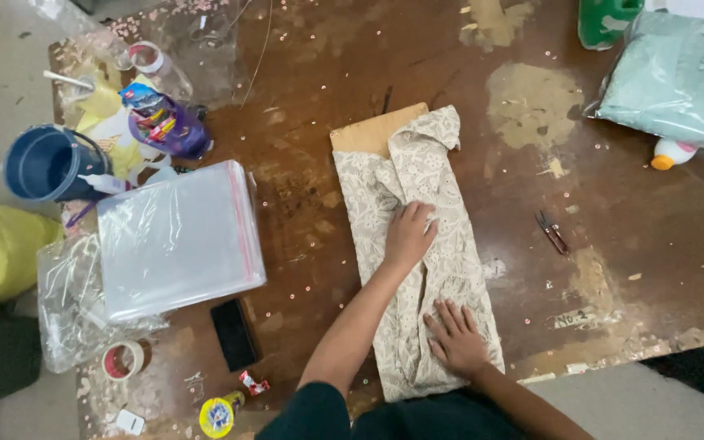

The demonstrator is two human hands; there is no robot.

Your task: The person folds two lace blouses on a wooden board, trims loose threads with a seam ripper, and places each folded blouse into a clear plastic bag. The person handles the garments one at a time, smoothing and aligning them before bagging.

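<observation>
Pressing: both hands flat, fingers spread, gripping nothing, on the cream lace fabric (417, 244) mid-table.
Left hand (407, 236): palm on the cloth's middle.
Right hand (456, 338): nearer end.
Handling: likely light, limp; best pinched at edges.
Cardboard (372, 130): stiff, under the fabric's far end.
Snips (552, 231): right of fabric.

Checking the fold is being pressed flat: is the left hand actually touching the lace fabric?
Touching. The head view shows the left hand lying palm-down on the cream lace fabric, with no gap visible; the right hand presses it too.

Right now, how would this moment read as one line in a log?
left hand: flat on lace fabric | right hand: flat on fabric's near end | cardboard: under fabric | snips: beside, untouched
</observation>
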